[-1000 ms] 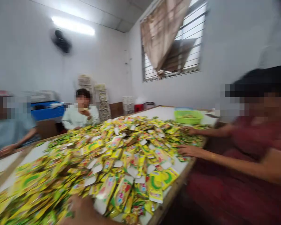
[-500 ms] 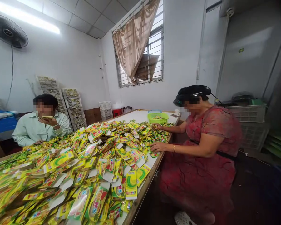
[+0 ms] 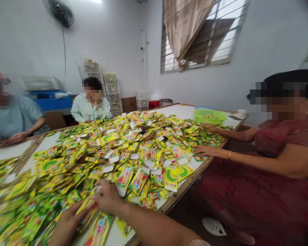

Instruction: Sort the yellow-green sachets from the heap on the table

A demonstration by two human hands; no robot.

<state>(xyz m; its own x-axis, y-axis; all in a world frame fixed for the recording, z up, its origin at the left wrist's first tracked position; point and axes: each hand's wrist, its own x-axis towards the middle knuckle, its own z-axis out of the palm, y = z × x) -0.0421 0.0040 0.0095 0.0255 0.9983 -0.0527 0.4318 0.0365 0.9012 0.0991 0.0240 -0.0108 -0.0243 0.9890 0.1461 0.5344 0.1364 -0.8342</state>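
Note:
My left hand (image 3: 68, 220) is closed around a small yellow printed carton (image 3: 86, 207), low in the head view. At the carton's upper end is my right hand (image 3: 109, 196), its fingers bent together against it. Motion blur and the fingers hide just what the right fingertips grip. More flat yellow cartons (image 3: 99, 230) lie on the white table beside my hands. Green and yellow sachets (image 3: 28, 218) are spread to the left of my left hand. Beyond both hands rises a large heap of cartons (image 3: 128, 147), some with white end flaps open.
At right, a co-worker in a red dress (image 3: 277, 174) has both hands at the heap. Two people (image 3: 91, 107) sit across the table. A green basket (image 3: 210, 117) stands at the far right. The table's wooden edge (image 3: 181, 186) runs along my right.
The view has swung left and down. Both my hands have come into view with a carton between them. Another seated person now shows at far left.

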